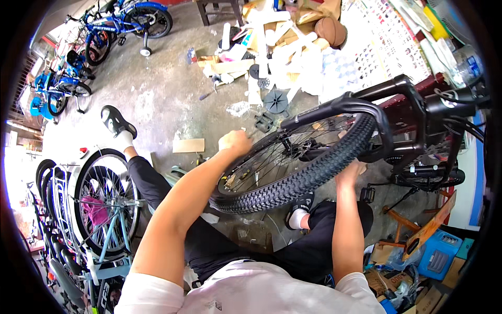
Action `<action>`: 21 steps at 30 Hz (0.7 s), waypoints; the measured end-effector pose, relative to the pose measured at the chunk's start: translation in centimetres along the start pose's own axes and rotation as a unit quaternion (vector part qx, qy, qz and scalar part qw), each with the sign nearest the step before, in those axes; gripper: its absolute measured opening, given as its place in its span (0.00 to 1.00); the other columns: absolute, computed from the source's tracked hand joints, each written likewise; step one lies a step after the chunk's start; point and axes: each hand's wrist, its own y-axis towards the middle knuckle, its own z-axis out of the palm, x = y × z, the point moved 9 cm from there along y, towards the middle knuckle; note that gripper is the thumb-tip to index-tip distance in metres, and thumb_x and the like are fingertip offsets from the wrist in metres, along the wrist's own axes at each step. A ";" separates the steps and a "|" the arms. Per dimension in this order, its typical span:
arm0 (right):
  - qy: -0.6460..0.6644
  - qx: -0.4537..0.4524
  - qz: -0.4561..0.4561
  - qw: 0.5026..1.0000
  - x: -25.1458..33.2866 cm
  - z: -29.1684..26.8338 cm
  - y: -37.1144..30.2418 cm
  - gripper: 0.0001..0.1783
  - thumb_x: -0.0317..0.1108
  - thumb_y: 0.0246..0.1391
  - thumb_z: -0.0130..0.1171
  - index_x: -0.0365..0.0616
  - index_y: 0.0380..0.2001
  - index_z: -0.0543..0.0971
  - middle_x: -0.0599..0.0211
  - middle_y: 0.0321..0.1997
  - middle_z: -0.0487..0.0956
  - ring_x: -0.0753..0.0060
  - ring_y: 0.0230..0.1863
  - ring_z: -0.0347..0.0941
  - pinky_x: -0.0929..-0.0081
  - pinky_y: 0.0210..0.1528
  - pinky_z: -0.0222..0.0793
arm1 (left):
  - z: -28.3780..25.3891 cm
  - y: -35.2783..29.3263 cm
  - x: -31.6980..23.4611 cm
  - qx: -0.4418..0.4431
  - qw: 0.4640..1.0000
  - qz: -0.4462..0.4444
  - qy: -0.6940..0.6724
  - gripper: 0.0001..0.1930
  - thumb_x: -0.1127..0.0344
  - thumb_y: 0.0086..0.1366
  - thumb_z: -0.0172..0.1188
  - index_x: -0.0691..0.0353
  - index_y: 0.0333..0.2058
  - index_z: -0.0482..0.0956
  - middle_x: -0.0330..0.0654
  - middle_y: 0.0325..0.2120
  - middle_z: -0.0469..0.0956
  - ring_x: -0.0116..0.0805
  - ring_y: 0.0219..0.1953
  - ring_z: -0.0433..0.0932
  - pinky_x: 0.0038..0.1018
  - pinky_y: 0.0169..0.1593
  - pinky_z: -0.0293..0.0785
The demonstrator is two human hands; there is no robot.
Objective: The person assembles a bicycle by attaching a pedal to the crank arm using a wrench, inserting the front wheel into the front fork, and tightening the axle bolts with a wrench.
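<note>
A knobby black bicycle wheel (293, 187) lies tilted in front of me, set in the black fork (371, 118) of a dark bicycle frame. At its far left side, next to the tyre's edge, my left hand (235, 142) is closed in a fist; whatever it may hold is hidden. My right hand (351, 174) reaches to the near right side of the tyre, below the fork. Its fingers are curled and partly hidden behind the tyre, so what they grip does not show.
Cardboard scraps (261, 36), a brown ball (330, 32) and a black round plastic part (275, 101) litter the far floor. Blue children's bicycles (130, 23) stand far left, a light-blue bicycle (107, 230) near left. A blue case (439, 255) and a wooden stool (429, 225) sit near right.
</note>
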 end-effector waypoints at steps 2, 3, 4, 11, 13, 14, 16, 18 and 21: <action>-0.021 0.009 -0.041 0.999 -0.7 -1.2 0.9 0.20 0.26 0.59 0.54 0.37 0.55 0.71 0.67 0.55 0.73 0.71 0.54 0.69 0.74 0.59 0.63 | -2.5 -2.1 1.9 -0.070 0.995 -0.027 -0.066 0.26 0.41 0.66 0.53 0.60 0.37 0.86 0.56 0.37 0.84 0.53 0.44 0.83 0.45 0.49 0.78; -0.018 0.007 -0.056 0.998 0.2 -0.8 0.7 0.21 0.25 0.58 0.54 0.37 0.56 0.71 0.67 0.56 0.73 0.71 0.55 0.68 0.75 0.60 0.61 | -4.0 -4.5 1.9 -0.099 0.991 -0.002 -0.094 0.27 0.41 0.67 0.52 0.62 0.34 0.86 0.57 0.32 0.83 0.54 0.39 0.84 0.46 0.44 0.78; -0.053 0.012 -0.088 0.995 1.9 1.1 -0.1 0.23 0.24 0.55 0.54 0.37 0.56 0.70 0.66 0.56 0.72 0.71 0.56 0.67 0.75 0.60 0.60 | -5.9 -8.0 2.0 -0.129 0.984 0.020 -0.121 0.28 0.42 0.69 0.52 0.63 0.30 0.85 0.59 0.27 0.82 0.55 0.35 0.84 0.47 0.40 0.78; -0.046 -0.027 -0.048 0.997 7.3 7.0 -2.7 0.17 0.17 0.48 0.59 0.44 0.41 0.72 0.74 0.37 0.70 0.79 0.38 0.69 0.78 0.41 0.71 | -10.0 -29.5 -3.1 -0.227 0.854 0.209 -0.418 0.17 0.62 0.70 0.51 0.66 0.24 0.78 0.45 0.27 0.78 0.36 0.28 0.78 0.32 0.34 0.74; -0.027 -0.001 -0.048 0.998 7.5 7.0 -2.4 0.14 0.17 0.50 0.59 0.43 0.38 0.72 0.71 0.34 0.72 0.76 0.35 0.72 0.74 0.41 0.72 | -10.9 -32.3 -7.6 -0.306 0.824 0.337 -0.336 0.11 0.66 0.67 0.51 0.64 0.32 0.80 0.49 0.43 0.77 0.40 0.44 0.76 0.34 0.48 0.71; -0.005 0.013 -0.035 0.999 7.8 7.2 -2.8 0.13 0.17 0.51 0.59 0.43 0.37 0.72 0.71 0.33 0.72 0.76 0.35 0.73 0.74 0.41 0.72 | -11.3 -33.2 -9.8 -0.339 0.811 0.385 -0.280 0.10 0.68 0.65 0.52 0.63 0.37 0.83 0.51 0.52 0.74 0.45 0.54 0.74 0.38 0.57 0.69; -0.067 0.031 -0.026 0.997 7.1 5.8 -2.1 0.10 0.21 0.53 0.63 0.42 0.37 0.74 0.71 0.32 0.76 0.77 0.35 0.75 0.76 0.42 0.71 | -12.1 -34.3 -13.2 -0.396 0.785 0.421 -0.223 0.16 0.70 0.63 0.52 0.61 0.47 0.81 0.55 0.59 0.68 0.55 0.62 0.66 0.46 0.65 0.59; -0.152 0.086 -0.027 0.984 6.9 5.7 -1.9 0.10 0.22 0.54 0.64 0.43 0.37 0.75 0.72 0.33 0.77 0.77 0.36 0.74 0.76 0.45 0.70 | -10.8 -32.3 -14.7 -0.450 0.774 0.396 -0.205 0.18 0.67 0.64 0.54 0.59 0.52 0.78 0.57 0.59 0.68 0.58 0.61 0.68 0.50 0.64 0.59; -0.101 0.118 -0.056 0.986 13.1 6.2 -3.6 0.17 0.29 0.55 0.64 0.43 0.46 0.72 0.70 0.46 0.75 0.76 0.49 0.71 0.73 0.56 0.65 | -9.6 -31.3 -15.1 -0.497 0.770 0.377 -0.131 0.21 0.64 0.63 0.57 0.58 0.54 0.76 0.56 0.60 0.69 0.57 0.58 0.70 0.50 0.61 0.62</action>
